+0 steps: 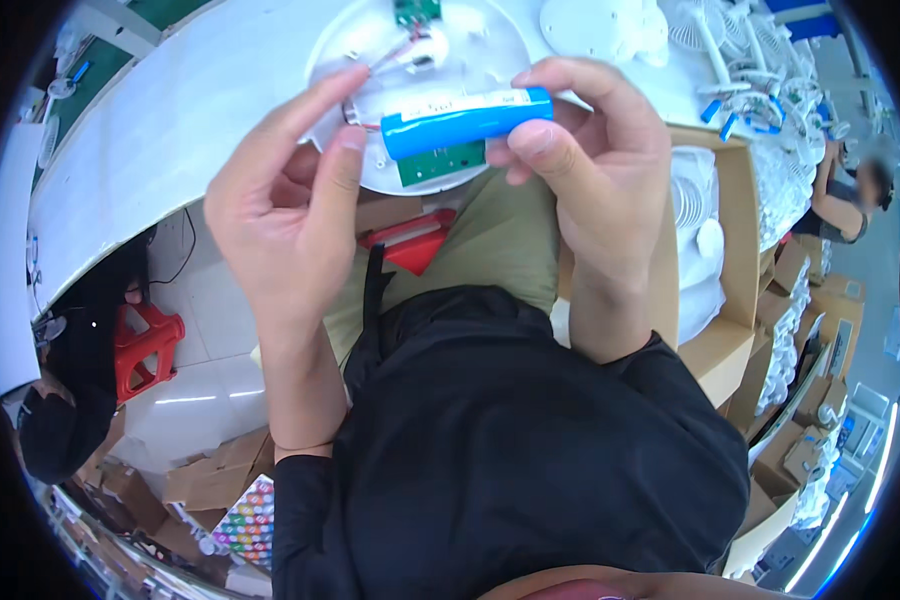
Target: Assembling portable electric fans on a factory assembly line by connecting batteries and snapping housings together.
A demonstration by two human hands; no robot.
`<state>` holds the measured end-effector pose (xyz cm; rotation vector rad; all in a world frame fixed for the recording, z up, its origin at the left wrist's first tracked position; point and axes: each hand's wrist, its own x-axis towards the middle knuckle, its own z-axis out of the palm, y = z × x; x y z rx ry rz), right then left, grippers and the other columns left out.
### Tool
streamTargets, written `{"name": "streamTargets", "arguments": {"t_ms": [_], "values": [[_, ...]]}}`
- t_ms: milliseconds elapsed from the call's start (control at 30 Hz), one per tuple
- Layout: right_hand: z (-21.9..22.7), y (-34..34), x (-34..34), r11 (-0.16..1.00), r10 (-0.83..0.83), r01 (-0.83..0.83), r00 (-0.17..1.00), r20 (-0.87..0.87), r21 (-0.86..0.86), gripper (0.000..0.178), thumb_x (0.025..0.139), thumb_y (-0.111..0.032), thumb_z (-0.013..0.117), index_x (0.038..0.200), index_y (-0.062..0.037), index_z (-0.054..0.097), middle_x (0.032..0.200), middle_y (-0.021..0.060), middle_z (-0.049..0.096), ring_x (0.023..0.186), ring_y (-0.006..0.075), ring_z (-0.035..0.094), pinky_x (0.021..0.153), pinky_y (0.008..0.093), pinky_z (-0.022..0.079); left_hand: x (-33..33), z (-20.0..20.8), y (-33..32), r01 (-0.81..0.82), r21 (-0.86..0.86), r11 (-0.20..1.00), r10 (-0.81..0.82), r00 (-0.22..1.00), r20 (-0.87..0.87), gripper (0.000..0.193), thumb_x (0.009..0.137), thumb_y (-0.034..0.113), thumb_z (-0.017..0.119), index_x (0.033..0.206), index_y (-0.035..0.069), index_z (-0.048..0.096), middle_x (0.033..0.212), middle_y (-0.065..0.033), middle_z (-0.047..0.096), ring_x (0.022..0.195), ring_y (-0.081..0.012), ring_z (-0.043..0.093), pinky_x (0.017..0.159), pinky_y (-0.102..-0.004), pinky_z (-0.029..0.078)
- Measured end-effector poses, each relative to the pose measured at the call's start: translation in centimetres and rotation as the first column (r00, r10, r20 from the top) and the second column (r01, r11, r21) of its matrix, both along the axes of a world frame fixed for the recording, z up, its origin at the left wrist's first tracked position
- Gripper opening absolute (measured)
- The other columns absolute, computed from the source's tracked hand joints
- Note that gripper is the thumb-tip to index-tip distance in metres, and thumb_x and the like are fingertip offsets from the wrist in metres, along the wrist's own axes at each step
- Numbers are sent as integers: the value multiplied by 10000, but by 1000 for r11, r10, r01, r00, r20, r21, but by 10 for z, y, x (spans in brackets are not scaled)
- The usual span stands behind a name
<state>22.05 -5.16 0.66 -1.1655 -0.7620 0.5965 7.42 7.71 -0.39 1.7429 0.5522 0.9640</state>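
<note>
My right hand [605, 150] grips a blue cylindrical battery [465, 122] near its right end, thumb in front and fingers behind. A white label strip runs along the battery's upper side. Thin wires leave its left end toward my left hand [290, 180]. That hand's thumb and index finger are apart, close to the wires; its other fingers are curled. Behind the battery is a round white plastic housing [515, 60], open side up. A green circuit board [440, 163] shows at its near side, partly hidden by the battery, and a smaller green board [417, 10] at its far side.
The housing is over the near edge of a white table [200, 100]. Another white round part [595, 30] and several white fans [715, 45] lie to the right. A cardboard box [740, 190] with bagged parts stands beside me. A red stool [145, 350] is on the floor, left.
</note>
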Motion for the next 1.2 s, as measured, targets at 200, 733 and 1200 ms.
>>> {"name": "streamTargets", "arguments": {"t_ms": [200,733,1200], "values": [[-3,5,-5,993,-120,120,988,94,2,262,801,6,749,1042,28,649,756,51,615,634,94,577,583,167,483,8,-7,-8,25,-5,1000,-24,996,85,351,795,-100,599,1109,13,707,992,-72,703,580,-58,405,500,-167,341],[-36,15,8,992,-43,38,998,38,123,206,819,8,709,1019,-9,663,966,77,598,874,150,538,810,260,471,1,-17,-26,49,-165,985,-24,989,148,302,807,-100,565,1070,-26,695,971,-89,700,643,-76,493,564,-188,421],[-34,15,9,998,60,-55,958,281,-27,351,784,69,613,1121,-18,656,1150,79,598,1004,176,553,883,265,456,-16,-9,-11,-46,-65,997,47,999,10,284,835,-49,588,1098,-18,690,990,-86,699,688,-88,525,605,-189,436]]}}
